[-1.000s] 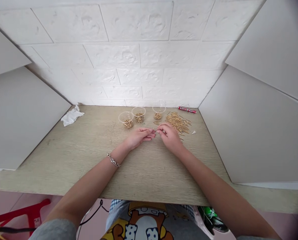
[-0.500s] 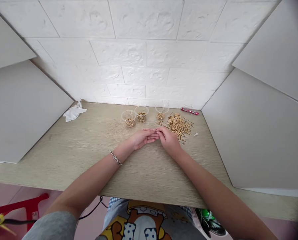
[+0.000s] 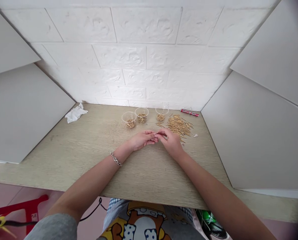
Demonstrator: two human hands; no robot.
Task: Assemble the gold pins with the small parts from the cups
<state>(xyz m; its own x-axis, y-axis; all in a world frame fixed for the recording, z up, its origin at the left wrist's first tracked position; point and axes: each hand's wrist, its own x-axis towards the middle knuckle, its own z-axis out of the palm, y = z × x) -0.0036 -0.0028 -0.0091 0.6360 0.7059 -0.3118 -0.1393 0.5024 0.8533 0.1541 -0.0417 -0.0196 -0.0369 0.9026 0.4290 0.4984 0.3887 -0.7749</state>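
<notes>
My left hand (image 3: 144,140) and my right hand (image 3: 169,140) meet fingertip to fingertip over the middle of the table. Both are closed in a pinch; whatever lies between the fingers is too small to make out. Just behind my right hand spreads a pile of thin gold-coloured sticks (image 3: 179,126). Beyond the hands stand three clear plastic cups: the left cup (image 3: 129,119), the middle cup (image 3: 142,115) and the right cup (image 3: 161,115). Each has small gold-coloured pieces in its bottom.
At the back right lies a red tube-like packet (image 3: 189,112). A crumpled white tissue (image 3: 76,113) sits at the back left. White panels flank the table (image 3: 153,180) on both sides, and a white brick-patterned wall (image 3: 146,56) closes the back. Small scraps lie beside the sticks.
My fingers have shifted slightly where they meet, with the left fingers curled in a little more. The cups and the pile stay in place; the view has tilted slightly.
</notes>
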